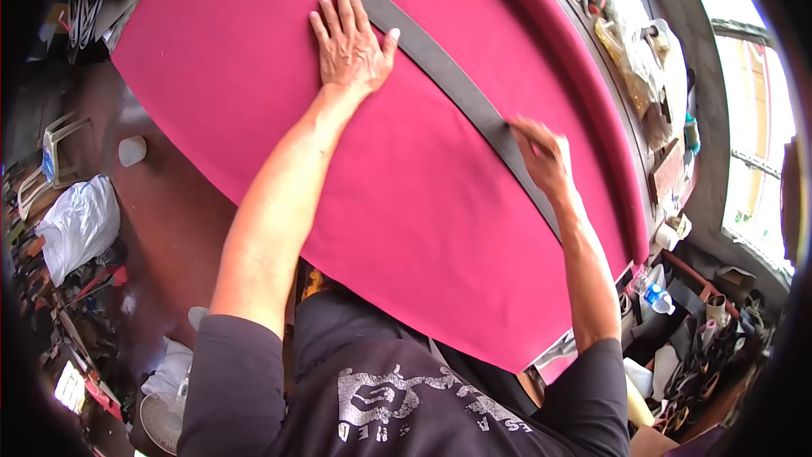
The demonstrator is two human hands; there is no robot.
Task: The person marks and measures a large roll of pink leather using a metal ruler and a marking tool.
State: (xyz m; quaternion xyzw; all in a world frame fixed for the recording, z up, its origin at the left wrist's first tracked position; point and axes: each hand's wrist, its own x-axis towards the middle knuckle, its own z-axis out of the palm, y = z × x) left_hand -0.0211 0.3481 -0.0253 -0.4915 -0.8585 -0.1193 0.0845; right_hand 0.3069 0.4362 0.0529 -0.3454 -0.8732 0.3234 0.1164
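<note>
A wide sheet of deep pink material (406,211) covers the table, with a long dark grey flat strip (448,85) lying across it. My left hand (353,51) is pressed flat on the sheet, fingers spread, its thumb at the strip's near edge. Over the strip's right part is my right hand (545,156), its fingers drawn together and somewhat blurred. The fingertips come close to the strip; whatever they may hold is too small or hidden to make out.
The sheet's far side forms a thick roll (584,93). Beyond it, plastic bags (634,51) and tools line the table's back. A water bottle (655,294) lies at the right above piled scraps. On the left floor are a white bag (80,224) and a fan (162,419).
</note>
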